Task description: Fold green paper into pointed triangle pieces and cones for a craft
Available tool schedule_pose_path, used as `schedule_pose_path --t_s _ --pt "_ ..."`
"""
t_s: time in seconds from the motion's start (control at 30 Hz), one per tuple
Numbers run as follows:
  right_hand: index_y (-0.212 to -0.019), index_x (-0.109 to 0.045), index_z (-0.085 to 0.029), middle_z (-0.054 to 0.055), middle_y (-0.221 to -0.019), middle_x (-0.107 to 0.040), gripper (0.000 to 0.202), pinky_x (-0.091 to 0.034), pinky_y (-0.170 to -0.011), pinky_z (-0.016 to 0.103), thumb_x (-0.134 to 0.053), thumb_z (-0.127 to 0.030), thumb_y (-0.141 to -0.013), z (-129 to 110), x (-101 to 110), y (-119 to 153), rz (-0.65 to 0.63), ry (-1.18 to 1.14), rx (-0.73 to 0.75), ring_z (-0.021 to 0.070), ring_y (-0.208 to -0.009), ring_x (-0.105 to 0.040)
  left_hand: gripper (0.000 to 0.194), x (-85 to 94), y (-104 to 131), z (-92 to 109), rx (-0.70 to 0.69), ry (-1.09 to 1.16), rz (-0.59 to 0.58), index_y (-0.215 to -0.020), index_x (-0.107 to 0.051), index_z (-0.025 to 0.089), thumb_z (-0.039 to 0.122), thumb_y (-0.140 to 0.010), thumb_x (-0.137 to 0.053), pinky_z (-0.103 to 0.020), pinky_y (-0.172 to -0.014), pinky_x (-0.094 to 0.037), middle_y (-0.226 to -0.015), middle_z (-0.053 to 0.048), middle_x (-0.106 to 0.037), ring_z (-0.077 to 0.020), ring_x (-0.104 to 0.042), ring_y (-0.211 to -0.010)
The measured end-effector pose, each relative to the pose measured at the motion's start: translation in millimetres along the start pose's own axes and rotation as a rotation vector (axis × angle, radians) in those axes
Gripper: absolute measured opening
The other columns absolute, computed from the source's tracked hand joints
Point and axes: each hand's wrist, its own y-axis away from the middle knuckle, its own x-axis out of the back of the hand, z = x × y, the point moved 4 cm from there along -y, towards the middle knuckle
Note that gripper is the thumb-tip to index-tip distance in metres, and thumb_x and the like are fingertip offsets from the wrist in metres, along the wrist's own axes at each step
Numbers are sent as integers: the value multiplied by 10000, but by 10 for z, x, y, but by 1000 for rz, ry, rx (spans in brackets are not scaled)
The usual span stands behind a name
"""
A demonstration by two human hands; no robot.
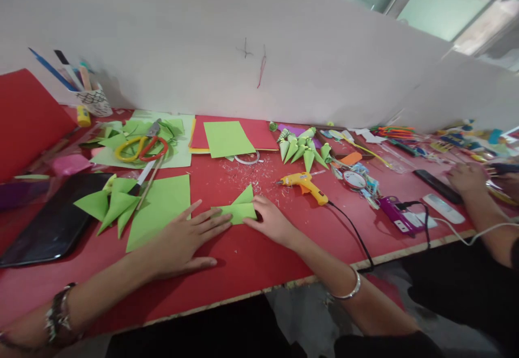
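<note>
A: Where's the paper?
B: Folded paper (pixel 243 213) is nr ctr frame, a bit low, on the table (pixel 324 229). L hand (pixel 182 239) lies flat, fingers spread, tips on its L end. R hand (pixel 275 223) has thumb + fingers at the R end; can't tell if it's pinching.
A: Tips for a crisp crease?
B: IMO: align edges, L tips firm, press along the fold w/ R thumb.
A: Nearby?
B: Glue gun (pixel 307 183) R of ctr; scissors (pixel 153 130) L, above mid.
</note>
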Motion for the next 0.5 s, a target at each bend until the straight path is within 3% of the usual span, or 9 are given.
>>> schedule_pose_path --t_s 0.13,0.33,0.5 --pt "-848 -549 -154 58 -880 -554 133 -406 -742 296 -563 -266 -779 22 -13 5 0 6 -30 178 -836 -517 634 15 107 -97 27 17 -40 -1358 -169 328 550 -808 -393 -406 -1058 -72 -1386 -22 -340 -215 -317 -1264" --pt "-1198 -358 -183 103 -1161 -493 498 -378 -882 346 -584 -233 -757 60 -24 49 49 -23 -58 213 -1057 -476 621 51 194 -150 27 -7 -46 -1353 -184 331 548 -809 -391 -402 -1047 -103 -1367 -28 -370 -216 -342 -1251" --pt "-1104 -462 -167 97 -1091 -516 323 -386 -867 338 -526 -245 -797 -27 -21 23 2 144 -25 208 -1033 -480 637 28 195 -174 45 21 -80 -1356 -173 333 560 -803 -391 -396 -1050 -78 -1386 -21 -343 -217 -310 -1267"
